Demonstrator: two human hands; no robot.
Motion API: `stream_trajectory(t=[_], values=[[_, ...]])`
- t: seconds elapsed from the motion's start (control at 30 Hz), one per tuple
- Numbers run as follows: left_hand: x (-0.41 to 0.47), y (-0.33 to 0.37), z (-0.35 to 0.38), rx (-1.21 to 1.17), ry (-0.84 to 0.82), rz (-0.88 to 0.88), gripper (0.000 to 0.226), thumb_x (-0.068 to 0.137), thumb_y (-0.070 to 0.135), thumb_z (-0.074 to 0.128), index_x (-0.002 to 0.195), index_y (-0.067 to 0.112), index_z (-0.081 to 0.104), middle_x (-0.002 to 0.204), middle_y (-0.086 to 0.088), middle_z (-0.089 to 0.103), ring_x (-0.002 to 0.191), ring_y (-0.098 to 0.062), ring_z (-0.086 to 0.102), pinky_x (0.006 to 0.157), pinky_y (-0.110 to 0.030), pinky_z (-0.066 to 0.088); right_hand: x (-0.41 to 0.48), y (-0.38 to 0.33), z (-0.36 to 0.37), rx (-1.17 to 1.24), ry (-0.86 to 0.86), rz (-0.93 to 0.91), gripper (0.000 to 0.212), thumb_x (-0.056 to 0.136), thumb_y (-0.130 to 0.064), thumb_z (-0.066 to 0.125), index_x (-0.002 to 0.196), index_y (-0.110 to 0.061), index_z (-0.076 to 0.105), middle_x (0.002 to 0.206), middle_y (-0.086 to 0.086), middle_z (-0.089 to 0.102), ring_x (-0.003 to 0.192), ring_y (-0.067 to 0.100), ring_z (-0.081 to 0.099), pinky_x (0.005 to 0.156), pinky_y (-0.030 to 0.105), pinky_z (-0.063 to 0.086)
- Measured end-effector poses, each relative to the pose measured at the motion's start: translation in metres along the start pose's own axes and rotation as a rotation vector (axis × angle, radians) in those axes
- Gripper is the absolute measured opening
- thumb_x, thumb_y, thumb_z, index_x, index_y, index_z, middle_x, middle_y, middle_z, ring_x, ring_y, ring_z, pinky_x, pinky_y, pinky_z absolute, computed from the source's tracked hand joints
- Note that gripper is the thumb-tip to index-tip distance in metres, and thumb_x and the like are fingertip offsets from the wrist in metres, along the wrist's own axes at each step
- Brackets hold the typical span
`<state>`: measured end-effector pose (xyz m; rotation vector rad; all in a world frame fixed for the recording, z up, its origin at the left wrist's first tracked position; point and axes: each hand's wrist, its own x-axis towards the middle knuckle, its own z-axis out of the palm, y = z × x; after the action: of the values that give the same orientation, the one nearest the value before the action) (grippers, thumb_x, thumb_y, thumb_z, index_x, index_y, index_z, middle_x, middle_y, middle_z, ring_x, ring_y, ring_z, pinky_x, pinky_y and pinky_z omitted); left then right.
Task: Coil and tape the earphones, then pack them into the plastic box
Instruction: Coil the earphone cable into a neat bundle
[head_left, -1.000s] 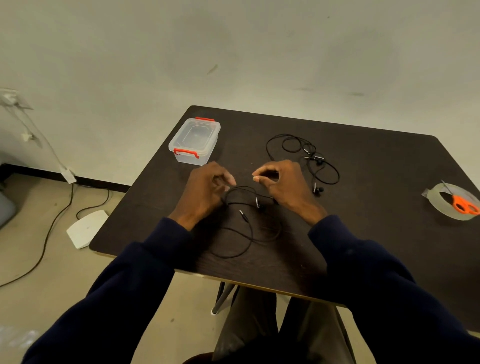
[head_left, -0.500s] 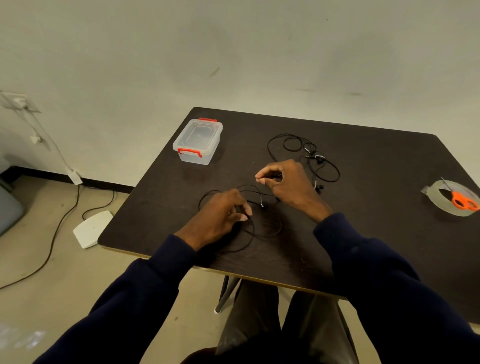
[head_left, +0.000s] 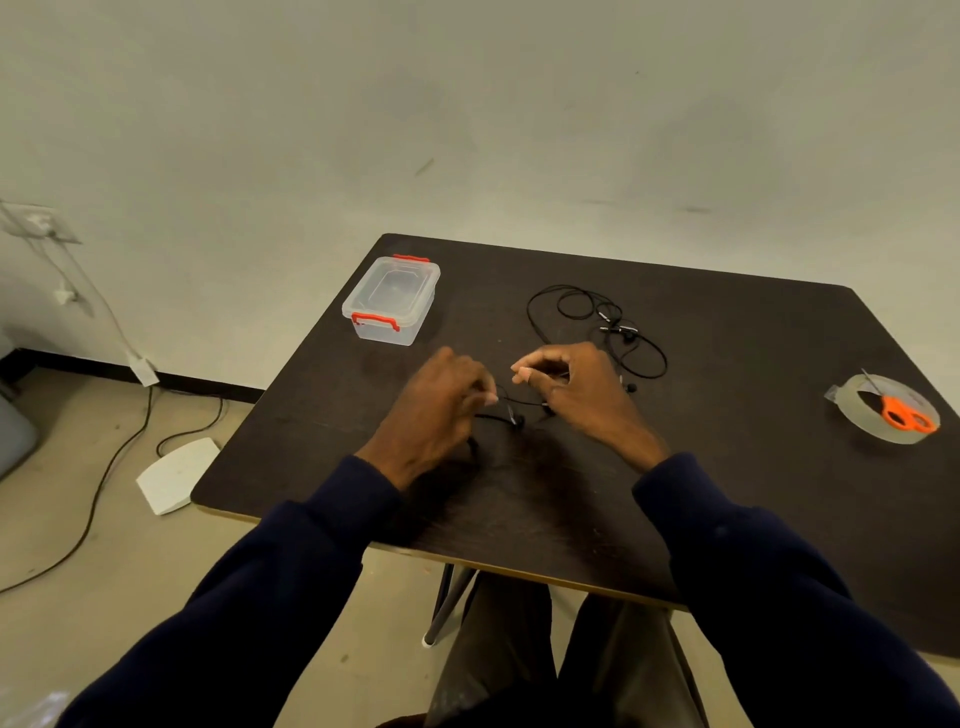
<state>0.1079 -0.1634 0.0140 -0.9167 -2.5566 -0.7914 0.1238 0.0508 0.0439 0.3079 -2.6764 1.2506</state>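
Note:
On the dark table (head_left: 727, 467), my left hand (head_left: 441, 410) and my right hand (head_left: 576, 395) are close together in the middle, both closed on a black earphone cable (head_left: 514, 410) that runs between them. Most of that cable is hidden under my hands. A second black earphone set (head_left: 571, 306) lies loose and uncoiled just beyond my right hand. The clear plastic box (head_left: 392, 299) with red latches stands shut at the table's far left corner.
A tape roll (head_left: 862, 431) lies at the right edge with orange-handled scissors (head_left: 904, 413) resting on it. To the left, cables and a white pad (head_left: 174, 475) lie on the floor. The table's near edge is close to my lap.
My left hand has moved up and forward from the near loops toward my right hand, gathering the cable; the loops that lay spread on the table are now drawn in under my hands.

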Motion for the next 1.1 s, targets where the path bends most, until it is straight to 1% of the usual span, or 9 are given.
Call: stream_trajectory(t=[0.13,0.23,0.47,0.57,0.67,0.8,0.87,0.93,1.1], values=[[0.014,0.021,-0.028,-0.182,0.343,-0.095,0.014,0.091,0.017,0.077,0.105,0.015,0.077,0.097,0.006,0.072,0.087,0.001,0.057,0.078,-0.012,0.045,-0.008,-0.016,-0.004,0.44,-0.185,0.09,0.026,0.099,-0.021,0.066,0.115,-0.001,0.073,0.098,0.012,0.079,0.09,0.024,0.076,0.084,0.035,0.062],[0.024,0.029,-0.047,-0.428,0.4,-0.263,0.017,0.095,0.013,0.073,0.111,0.015,0.079,0.102,0.005,0.075,0.09,0.002,0.066,0.079,-0.01,0.05,-0.01,-0.024,-0.01,0.554,-0.095,0.067,0.021,0.097,-0.013,0.069,0.109,0.003,0.074,0.089,0.023,0.076,0.078,0.024,0.074,0.073,0.029,0.062],[0.024,0.026,-0.064,-1.164,-0.317,-0.621,0.023,0.103,0.005,0.055,0.117,0.001,0.074,0.103,-0.013,0.075,0.092,-0.019,0.071,0.082,-0.026,0.061,0.001,-0.026,-0.035,0.5,0.131,0.005,0.015,0.094,-0.015,0.073,0.102,-0.004,0.078,0.081,0.009,0.076,0.064,0.018,0.066,0.055,0.028,0.054],[0.027,0.038,-0.064,-1.314,-0.441,-0.621,0.034,0.107,0.022,0.051,0.125,-0.002,0.068,0.116,-0.021,0.074,0.102,-0.028,0.074,0.091,-0.033,0.06,0.0,-0.03,-0.039,0.41,0.102,-0.049,0.015,0.092,-0.016,0.076,0.103,-0.006,0.079,0.081,0.006,0.077,0.059,0.008,0.063,0.05,0.02,0.046],[0.033,0.046,-0.061,-1.392,-0.446,-0.614,0.045,0.107,0.037,0.048,0.126,0.0,0.066,0.119,-0.023,0.072,0.112,-0.036,0.071,0.095,-0.038,0.06,0.001,-0.035,-0.042,0.317,0.083,-0.142,0.015,0.091,-0.013,0.076,0.103,-0.005,0.08,0.087,0.003,0.079,0.07,0.003,0.071,0.061,0.018,0.053],[0.037,0.057,-0.059,-1.427,-0.401,-0.566,0.036,0.103,0.029,0.051,0.114,0.001,0.071,0.096,-0.012,0.077,0.097,-0.03,0.077,0.085,-0.034,0.064,0.002,-0.037,-0.048,0.29,0.063,-0.208,0.017,0.092,-0.013,0.074,0.106,-0.003,0.079,0.097,0.006,0.08,0.09,0.017,0.077,0.079,0.031,0.062],[0.039,0.063,-0.06,-1.539,-0.356,-0.543,0.036,0.106,0.025,0.046,0.113,0.002,0.073,0.1,-0.013,0.078,0.098,-0.03,0.077,0.087,-0.035,0.063,0.0,-0.035,-0.049,0.347,0.069,-0.158,0.015,0.094,-0.013,0.071,0.105,-0.007,0.079,0.093,0.009,0.08,0.081,0.019,0.075,0.068,0.033,0.06],[0.043,0.068,-0.061,-1.731,-0.344,-0.468,0.04,0.109,0.02,0.04,0.122,-0.001,0.071,0.123,-0.021,0.072,0.116,-0.034,0.071,0.099,-0.039,0.059,-0.007,-0.031,-0.046,0.464,0.096,-0.079,0.013,0.098,-0.014,0.067,0.098,-0.012,0.08,0.081,0.012,0.077,0.065,0.023,0.066,0.056,0.031,0.051],[0.057,0.083,-0.06,-1.984,-0.223,-0.268,0.038,0.112,0.009,0.027,0.139,-0.006,0.049,0.157,-0.019,0.046,0.149,-0.033,0.041,0.126,-0.045,0.027,-0.027,-0.019,-0.027,0.595,0.074,0.036,0.017,0.101,-0.021,0.063,0.105,-0.011,0.077,0.081,0.009,0.077,0.052,0.012,0.053,0.045,0.019,0.037]])
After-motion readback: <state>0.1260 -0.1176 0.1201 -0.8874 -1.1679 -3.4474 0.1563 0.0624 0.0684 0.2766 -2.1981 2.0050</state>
